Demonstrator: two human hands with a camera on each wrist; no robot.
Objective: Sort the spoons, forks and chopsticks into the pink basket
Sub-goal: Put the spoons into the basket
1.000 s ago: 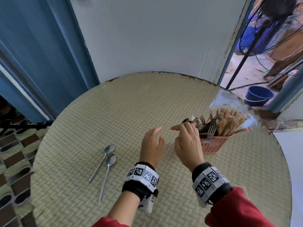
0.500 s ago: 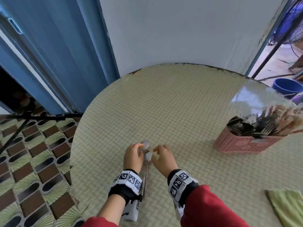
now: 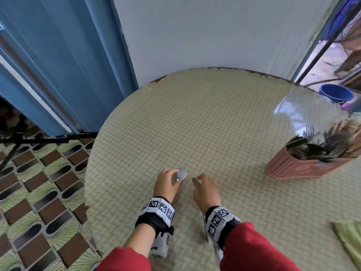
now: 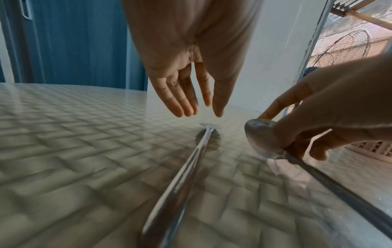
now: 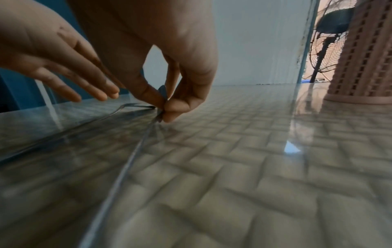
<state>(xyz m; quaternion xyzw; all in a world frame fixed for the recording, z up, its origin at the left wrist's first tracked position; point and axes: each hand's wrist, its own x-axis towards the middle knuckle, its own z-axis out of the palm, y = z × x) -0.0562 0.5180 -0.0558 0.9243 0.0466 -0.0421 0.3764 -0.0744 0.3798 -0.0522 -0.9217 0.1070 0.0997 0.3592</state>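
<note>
Two metal spoons lie near the table's front left. My right hand (image 3: 197, 178) pinches the bowl of the right spoon (image 5: 162, 94) between thumb and fingers and tips it on edge; its handle (image 3: 205, 229) trails back under my wrist. My left hand (image 4: 199, 112) hovers with straight fingers just over the bowl of the left spoon (image 4: 184, 167), which lies flat; I cannot tell whether the fingertips touch it. In the head view that bowl (image 3: 182, 174) shows beside my left fingers (image 3: 172, 173). The pink basket (image 3: 297, 169), packed with spoons, forks and chopsticks, stands far right.
The round table (image 3: 214, 124) has a glossy woven-pattern top, and its edge runs close to my left hand. A green cloth (image 3: 349, 237) lies at the front right. A blue bucket (image 3: 336, 92) and a fan (image 5: 326, 50) stand beyond the doorway.
Both hands left the basket and travelled left to the two spoons. The right hand has since taken hold of one spoon's bowl and tipped it up; the left still hovers.
</note>
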